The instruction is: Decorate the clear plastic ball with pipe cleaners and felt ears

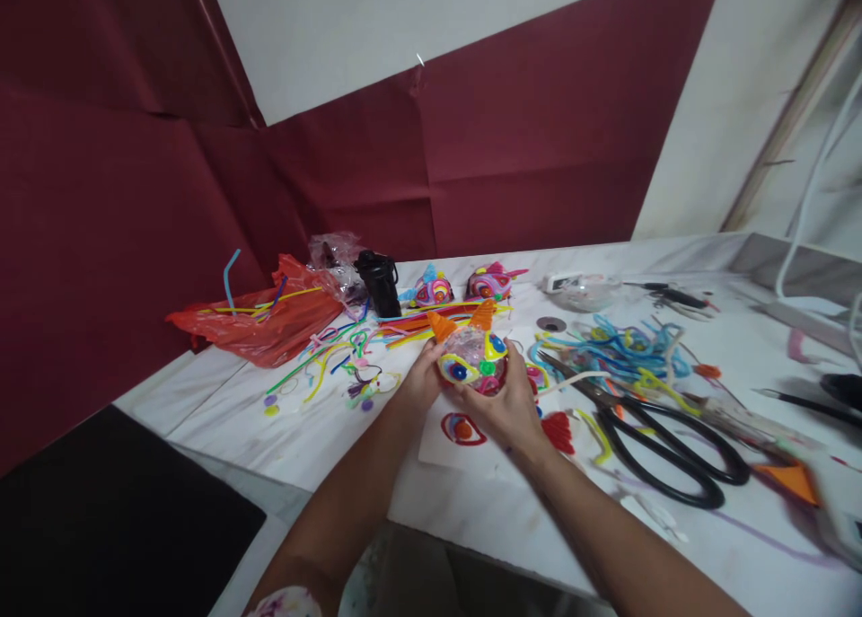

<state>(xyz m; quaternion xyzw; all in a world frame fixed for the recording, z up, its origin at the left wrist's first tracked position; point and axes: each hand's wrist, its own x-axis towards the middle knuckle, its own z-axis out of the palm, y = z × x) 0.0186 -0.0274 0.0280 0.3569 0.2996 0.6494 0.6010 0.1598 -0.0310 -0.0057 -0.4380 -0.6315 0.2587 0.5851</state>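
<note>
Between both hands I hold a rounded clear plastic animal head (pixel 470 340), decorated with pipe cleaners. Two orange ears stand on top, and its eyes have yellow rims with blue centres, with a green spot between them. My left hand (pixel 424 376) grips its left side, fingers partly hidden behind it. My right hand (pixel 517 400) is wrapped round the right and lower side. Just below, a red-rimmed coiled eye piece (pixel 462 429) lies on a white paper sheet (pixel 444 455). A red fuzzy piece (pixel 558 432) sits beside my right wrist.
Black-handled scissors (pixel 664 446) lie to the right, near a heap of blue pipe cleaners (pixel 623 348). At the back are a black bottle (pixel 378 283) and two decorated heads (pixel 431 289). A red plastic bag (pixel 269 316) with pipe cleaners lies left.
</note>
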